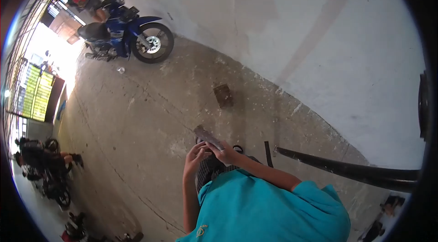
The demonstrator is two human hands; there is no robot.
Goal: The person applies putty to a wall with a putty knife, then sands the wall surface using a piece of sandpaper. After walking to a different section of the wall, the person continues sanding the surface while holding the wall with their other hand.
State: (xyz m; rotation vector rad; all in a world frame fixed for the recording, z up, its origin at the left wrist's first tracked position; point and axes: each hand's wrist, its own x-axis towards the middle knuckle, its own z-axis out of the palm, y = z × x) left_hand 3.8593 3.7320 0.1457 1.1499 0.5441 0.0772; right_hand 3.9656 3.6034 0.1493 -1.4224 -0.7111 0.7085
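A flat, grey-brown strip (206, 134) with a rough-looking surface slants up and away from my lap. My right hand (224, 154) is closed round its near end, thumb along the top. Beside it, my left hand (196, 155) has its fingers stretched out, with the fingertips right at the strip's near edge and close to the right hand. No object shows in the left palm. Beyond the strip, a brown block (223, 96) lies on the concrete floor.
A long black pole (346, 166) juts in from the right, near a short dark strip (268, 154) on the floor. A blue motorbike (118, 34) stands by the white wall (346, 59). Further motorbikes (57, 182) and a person (39, 155) are at the left.
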